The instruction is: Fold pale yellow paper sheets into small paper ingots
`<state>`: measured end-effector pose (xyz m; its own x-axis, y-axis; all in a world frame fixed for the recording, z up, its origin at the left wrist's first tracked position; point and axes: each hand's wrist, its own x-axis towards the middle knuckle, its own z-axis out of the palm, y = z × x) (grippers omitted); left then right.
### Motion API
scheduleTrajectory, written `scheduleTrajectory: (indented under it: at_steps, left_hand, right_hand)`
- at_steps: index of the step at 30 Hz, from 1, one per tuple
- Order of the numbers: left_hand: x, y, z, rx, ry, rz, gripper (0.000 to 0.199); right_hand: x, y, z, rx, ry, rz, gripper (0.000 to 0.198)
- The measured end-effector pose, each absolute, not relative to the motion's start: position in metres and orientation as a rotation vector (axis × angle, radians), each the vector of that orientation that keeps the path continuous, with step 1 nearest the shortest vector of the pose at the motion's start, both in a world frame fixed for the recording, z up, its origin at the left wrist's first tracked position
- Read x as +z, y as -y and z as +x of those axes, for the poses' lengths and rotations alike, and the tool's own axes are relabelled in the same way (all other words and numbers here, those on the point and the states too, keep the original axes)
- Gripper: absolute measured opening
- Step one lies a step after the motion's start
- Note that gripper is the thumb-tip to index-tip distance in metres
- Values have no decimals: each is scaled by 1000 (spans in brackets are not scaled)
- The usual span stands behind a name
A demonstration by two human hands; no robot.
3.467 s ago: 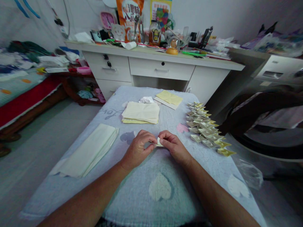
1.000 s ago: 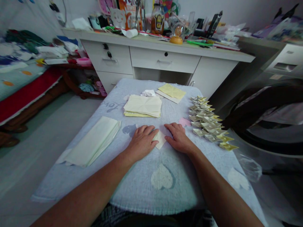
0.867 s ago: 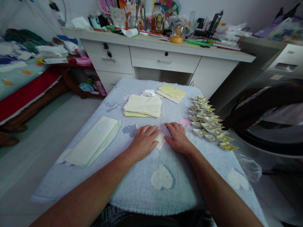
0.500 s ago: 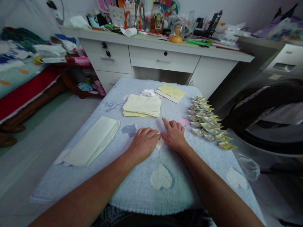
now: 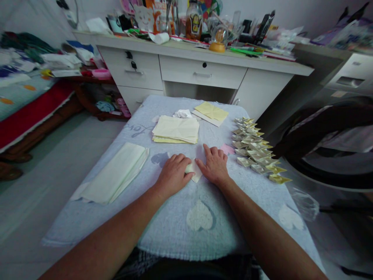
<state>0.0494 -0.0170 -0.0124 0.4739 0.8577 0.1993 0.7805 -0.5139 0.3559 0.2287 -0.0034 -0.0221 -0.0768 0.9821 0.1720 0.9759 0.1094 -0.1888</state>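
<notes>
A small folded piece of pale paper (image 5: 197, 174) lies on the cloth-covered table between my two hands. My left hand (image 5: 174, 174) has its left part between thumb and curled fingers, and the fingers cover some of it. My right hand (image 5: 215, 165) rests at the paper's right side with fingers spread and the thumb tip by its edge. Beyond the hands lies a stack of cream and yellow paper sheets (image 5: 176, 128). Several small folded paper boats (image 5: 256, 149) stand in rows to the right of my right hand.
A folded bundle of pale green-white paper (image 5: 116, 173) lies at the left. Yellow and white sheets (image 5: 211, 112) and a crumpled white tissue (image 5: 182, 113) are at the back. Near the boats is a pink paper scrap (image 5: 227, 149). A white desk (image 5: 201, 74) stands behind the table.
My left hand has shifted slightly left and its thumb now shows apart from the fingers. More of the small folded paper is visible. The right hand has hardly moved.
</notes>
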Motion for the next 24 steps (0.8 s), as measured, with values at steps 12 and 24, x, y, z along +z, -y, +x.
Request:
scheduleTrajectory:
  at_steps: [12, 24]
  left_hand:
    - [-18, 13, 52, 598, -1581, 2413, 18]
    - [-22, 9, 48, 625, -1506, 2362, 25]
  right_hand:
    - [-21, 3, 230, 62, 2125, -1933, 71]
    - [-15, 16, 250, 387, 2410, -1204, 30]
